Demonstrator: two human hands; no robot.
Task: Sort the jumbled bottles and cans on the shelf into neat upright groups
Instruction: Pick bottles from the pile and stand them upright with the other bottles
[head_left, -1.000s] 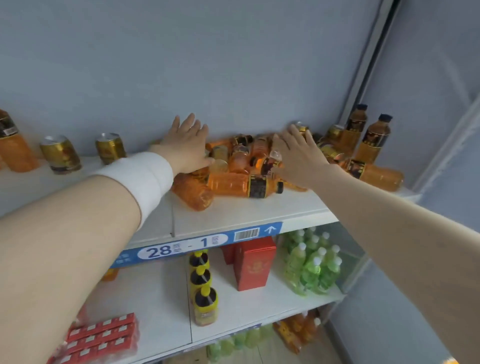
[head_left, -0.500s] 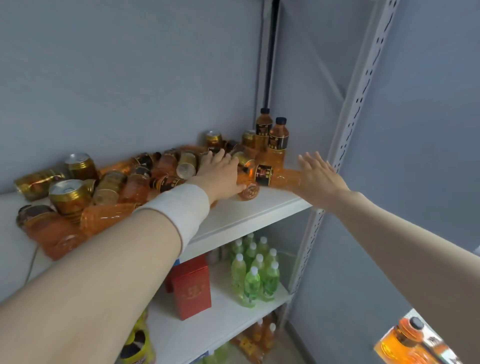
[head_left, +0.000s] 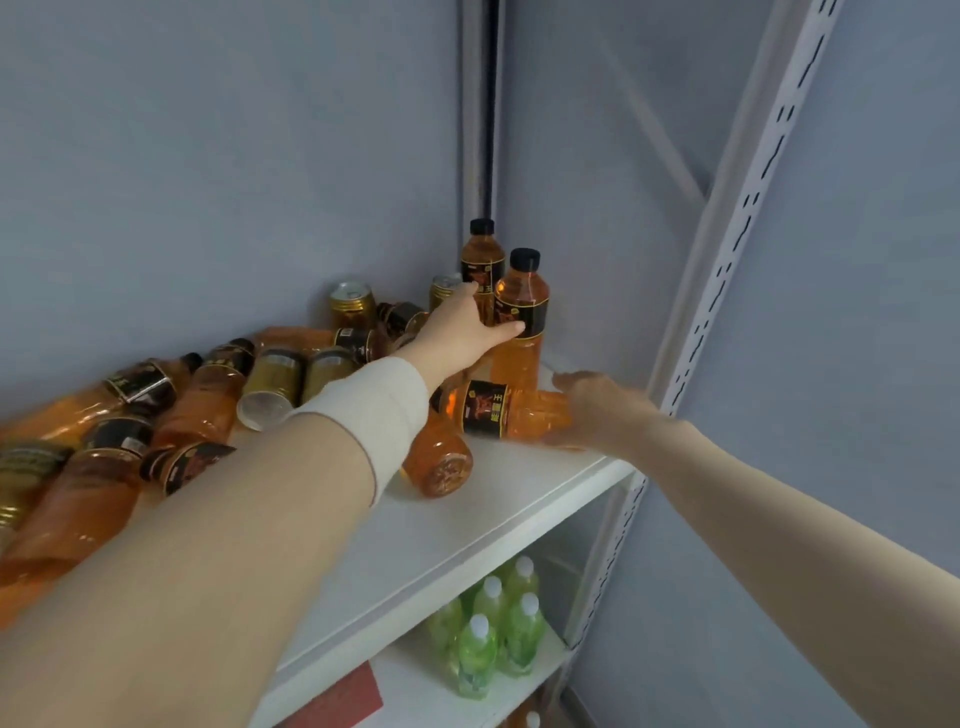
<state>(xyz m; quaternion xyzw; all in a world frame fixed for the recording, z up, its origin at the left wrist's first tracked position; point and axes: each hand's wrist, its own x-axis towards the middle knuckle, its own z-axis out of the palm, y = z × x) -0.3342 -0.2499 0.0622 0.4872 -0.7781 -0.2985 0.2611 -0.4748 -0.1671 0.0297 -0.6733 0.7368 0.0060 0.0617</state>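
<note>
On the white shelf (head_left: 524, 499), orange bottles with black labels and gold cans lie in a jumble. Two orange bottles stand upright in the back right corner, the front one (head_left: 522, 306) and the rear one (head_left: 483, 254). My left hand (head_left: 460, 332) reaches to them with fingers spread: the thumb touches the front bottle's label and the fingertips reach the rear one. My right hand (head_left: 597, 410) wraps around the base end of a lying orange bottle (head_left: 493, 415) near the shelf's right edge. Another bottle (head_left: 441, 462) lies under my left wrist, base toward me.
Two gold cans (head_left: 291, 382) lie side by side mid-shelf, and an upright can (head_left: 353, 304) stands at the back wall. The slotted shelf post (head_left: 727, 249) rises at the right. Below are green bottles (head_left: 493, 634) and a red box (head_left: 337, 696).
My left hand has left the pile and reached back to the upright bottles in the corner. My right hand has closed on the lying bottle's base.
</note>
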